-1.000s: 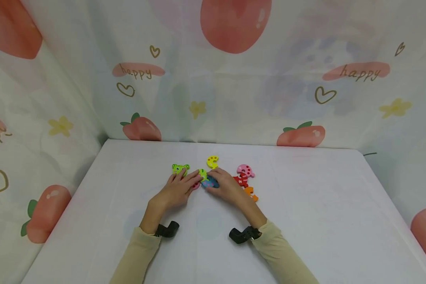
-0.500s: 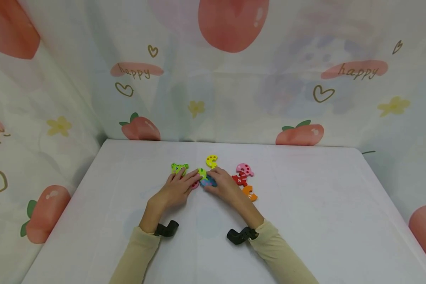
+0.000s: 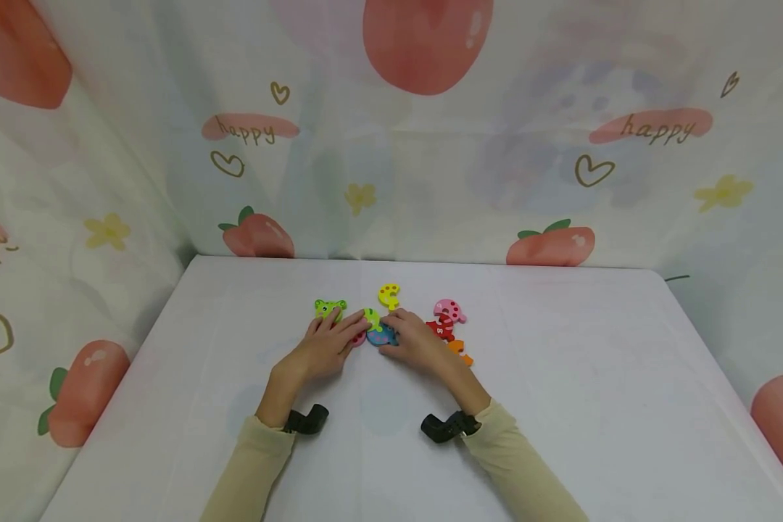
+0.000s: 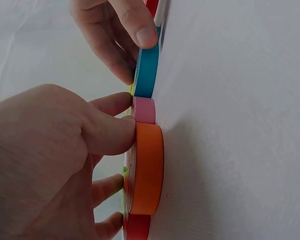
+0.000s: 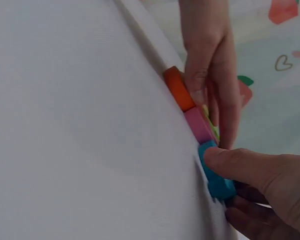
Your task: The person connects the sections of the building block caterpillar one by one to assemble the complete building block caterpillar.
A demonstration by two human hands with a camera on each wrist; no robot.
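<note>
Thumb and fingers of the right hand (image 3: 417, 339) pinch a thick blue spotted piece (image 3: 378, 336) by its edge, between the two hands, while the left hand (image 3: 320, 350) spreads nearly straight fingers over neighbouring pieces, its thumb against a thick orange curved piece (image 4: 149, 167). Between the fingertips of both hands sits a lime-green striped piece (image 3: 371, 317), and a small pink spotted piece (image 3: 359, 338) shows just beside the left fingers. Compared with half a second ago, the right thumb sits slightly farther from the left hand, more of the blue piece's near edge shows, and the right forearm covers more of the orange notched piece (image 3: 458, 348) beside it; the left hand stays put. A lime-green animal-head piece (image 3: 328, 308) lies partly under the left fingers, a yellow spotted crescent (image 3: 386, 296) just beyond the right fingertips, and a red numbered piece (image 3: 441, 328) and a pink spotted arch (image 3: 450, 310) to the right of the right hand. Beneath both hands spreads a smooth white tabletop (image 3: 561, 406); beyond them hangs a pale cloth backdrop (image 3: 391, 156) printed with peaches, hearts, yellow flowers and "happy".
</note>
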